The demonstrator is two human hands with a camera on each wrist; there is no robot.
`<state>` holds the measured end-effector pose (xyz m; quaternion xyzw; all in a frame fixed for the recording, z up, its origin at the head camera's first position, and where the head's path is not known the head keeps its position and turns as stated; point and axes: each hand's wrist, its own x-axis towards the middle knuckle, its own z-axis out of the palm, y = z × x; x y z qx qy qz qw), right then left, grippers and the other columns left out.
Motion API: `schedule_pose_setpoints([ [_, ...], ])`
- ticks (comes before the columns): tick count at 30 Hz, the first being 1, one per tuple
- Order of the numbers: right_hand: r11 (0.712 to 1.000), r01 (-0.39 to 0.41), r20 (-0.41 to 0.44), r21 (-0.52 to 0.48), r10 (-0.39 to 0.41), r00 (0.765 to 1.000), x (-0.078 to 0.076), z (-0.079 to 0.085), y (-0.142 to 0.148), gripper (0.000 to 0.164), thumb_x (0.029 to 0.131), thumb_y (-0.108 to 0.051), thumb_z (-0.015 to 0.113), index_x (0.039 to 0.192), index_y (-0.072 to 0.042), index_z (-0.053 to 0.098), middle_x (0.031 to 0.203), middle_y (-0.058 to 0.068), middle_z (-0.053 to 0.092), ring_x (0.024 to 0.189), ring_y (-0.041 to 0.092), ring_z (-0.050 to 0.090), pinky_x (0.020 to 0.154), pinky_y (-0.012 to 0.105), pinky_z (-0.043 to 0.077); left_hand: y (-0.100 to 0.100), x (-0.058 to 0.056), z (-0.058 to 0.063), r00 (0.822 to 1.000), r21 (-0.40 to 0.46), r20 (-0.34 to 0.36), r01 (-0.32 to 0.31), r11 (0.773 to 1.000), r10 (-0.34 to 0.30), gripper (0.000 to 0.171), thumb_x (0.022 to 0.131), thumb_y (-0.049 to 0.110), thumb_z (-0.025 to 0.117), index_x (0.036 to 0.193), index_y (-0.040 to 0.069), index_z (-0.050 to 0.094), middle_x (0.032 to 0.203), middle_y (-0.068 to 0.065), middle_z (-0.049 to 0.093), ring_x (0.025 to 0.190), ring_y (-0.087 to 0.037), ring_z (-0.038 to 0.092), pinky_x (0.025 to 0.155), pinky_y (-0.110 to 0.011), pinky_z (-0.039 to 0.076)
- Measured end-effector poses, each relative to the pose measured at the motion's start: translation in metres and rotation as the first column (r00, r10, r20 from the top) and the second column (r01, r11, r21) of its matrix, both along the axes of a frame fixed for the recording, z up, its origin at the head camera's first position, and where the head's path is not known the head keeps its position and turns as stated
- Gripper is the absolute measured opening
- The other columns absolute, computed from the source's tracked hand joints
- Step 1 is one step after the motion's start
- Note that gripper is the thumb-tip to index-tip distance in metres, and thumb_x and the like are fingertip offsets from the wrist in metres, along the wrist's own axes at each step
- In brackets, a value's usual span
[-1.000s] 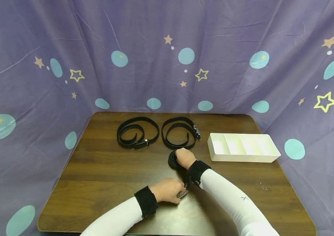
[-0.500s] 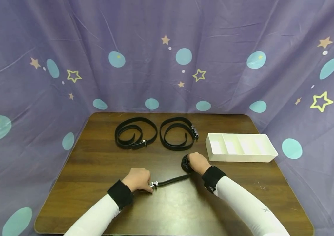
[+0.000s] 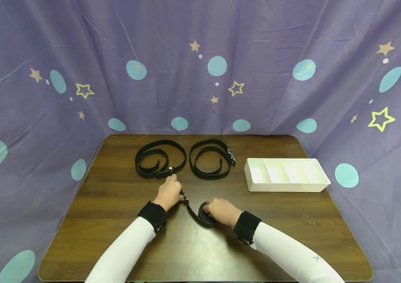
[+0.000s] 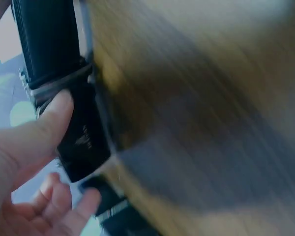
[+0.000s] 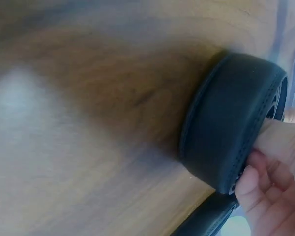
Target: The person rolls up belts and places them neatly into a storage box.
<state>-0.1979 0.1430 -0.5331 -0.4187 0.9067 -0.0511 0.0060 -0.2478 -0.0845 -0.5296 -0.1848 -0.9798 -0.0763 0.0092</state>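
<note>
A black belt (image 3: 194,214) runs between the two hands on the wooden table, part of it rolled into a tight coil (image 5: 231,120). At the belt's buckle end the left hand (image 3: 169,192) holds on, its thumb lying over the dark leather beside the metal buckle (image 4: 64,81) in the left wrist view. The right hand (image 3: 223,211) grips the coil, with fingers inside the middle of the roll. Just beyond the left hand lies a second, loosely looped black belt (image 3: 160,142). A third looped belt (image 3: 210,176) with a silver buckle is to its right.
Toward the right of the table (image 3: 292,243) stands a white box (image 3: 285,188) with several compartments. A purple curtain (image 3: 267,94) with stars and dots surrounds the table's back and sides.
The left hand went left with the buckle end, drawing the strap out, then moved away from the body. The right hand shifted right, then came back left and nearer with the coil.
</note>
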Motion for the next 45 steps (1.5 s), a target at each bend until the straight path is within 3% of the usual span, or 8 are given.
schedule_pose_setpoints([
  [5,0.999,-0.047,-0.014,0.022,0.048,0.999,-0.005,-0.001,-0.006,0.011,0.08,-0.019,0.072,0.074,-0.021,0.064,0.079,-0.007,0.061,0.079,0.009,0.06,0.061,0.023,0.048,0.025,-0.004,-0.008,0.994,0.153,-0.025,0.112,0.982,-0.109,0.027,0.076,0.008,0.078,0.102,0.016,0.073,0.088,0.0,0.062,0.076,-0.014,0.063,0.062,-0.03,0.052],
  [12,0.997,-0.076,-0.061,-0.016,0.074,0.995,-0.006,-0.004,-0.006,0.004,0.079,-0.017,0.073,0.081,-0.019,0.07,0.087,-0.006,0.064,0.084,0.008,0.06,0.064,0.023,0.05,0.038,0.005,-0.009,0.932,0.424,0.165,0.229,0.876,-0.324,0.041,0.083,0.011,0.067,0.122,0.008,0.055,0.099,-0.004,0.069,0.086,-0.013,0.066,0.076,-0.028,0.052],
  [17,0.991,-0.053,-0.134,-0.123,0.036,0.99,-0.004,-0.008,-0.003,0.012,0.076,-0.013,0.077,0.08,-0.018,0.067,0.089,-0.005,0.062,0.081,0.008,0.061,0.062,0.023,0.051,0.033,0.01,-0.013,0.885,0.475,0.237,0.255,0.842,-0.402,0.046,0.08,0.02,0.076,0.121,0.013,0.057,0.117,-0.003,0.066,0.107,-0.018,0.062,0.092,-0.032,0.048],
  [23,0.981,0.024,-0.29,-0.193,-0.081,0.954,-0.003,-0.014,-0.001,0.041,0.062,-0.021,0.087,0.083,-0.016,0.053,0.088,-0.004,0.055,0.082,0.014,0.055,0.071,0.029,0.047,0.032,0.012,-0.019,0.869,0.468,0.147,0.36,0.807,-0.472,0.04,0.077,0.027,0.081,0.11,0.014,0.062,0.117,0.0,0.062,0.112,-0.016,0.058,0.098,-0.031,0.045],
  [31,0.97,0.144,-0.297,-0.197,-0.199,0.934,-0.005,-0.015,-0.001,0.063,0.05,-0.028,0.093,0.091,-0.015,0.047,0.085,-0.004,0.045,0.079,0.015,0.046,0.068,0.029,0.037,0.042,0.017,-0.014,0.904,0.366,0.129,0.337,0.867,-0.406,0.022,0.077,0.025,0.081,0.092,0.016,0.069,0.11,0.002,0.065,0.107,-0.013,0.06,0.096,-0.029,0.046],
  [37,0.953,0.204,-0.264,-0.225,-0.262,0.928,-0.007,-0.014,-0.002,0.068,0.047,-0.039,0.092,0.089,-0.012,0.046,0.082,-0.001,0.044,0.076,0.017,0.044,0.067,0.031,0.038,0.048,0.023,-0.006,0.906,0.24,0.14,0.36,0.901,-0.399,0.012,0.077,0.024,0.08,0.08,0.021,0.069,0.106,0.001,0.059,0.097,-0.011,0.057,0.086,-0.025,0.048],
  [42,0.951,0.244,0.008,-0.189,-0.247,0.969,-0.016,0.0,0.001,0.06,0.055,-0.037,0.092,0.085,-0.013,0.046,0.081,-0.002,0.042,0.075,0.017,0.04,0.067,0.032,0.032,0.058,0.026,0.0,0.904,0.123,0.146,0.387,0.914,-0.402,0.009,0.077,0.019,0.077,0.07,0.021,0.072,0.088,0.006,0.057,0.083,-0.006,0.051,0.072,-0.019,0.046],
  [45,0.941,0.247,0.204,-0.232,-0.201,0.958,-0.028,0.011,0.004,0.045,0.065,-0.021,0.088,0.085,-0.012,0.049,0.082,0.0,0.046,0.079,0.018,0.043,0.071,0.034,0.033,0.061,0.026,0.001,0.902,0.087,0.142,0.4,0.912,-0.409,0.016,0.078,0.017,0.074,0.063,0.02,0.07,0.081,0.008,0.058,0.085,-0.007,0.053,0.071,-0.018,0.044],
])
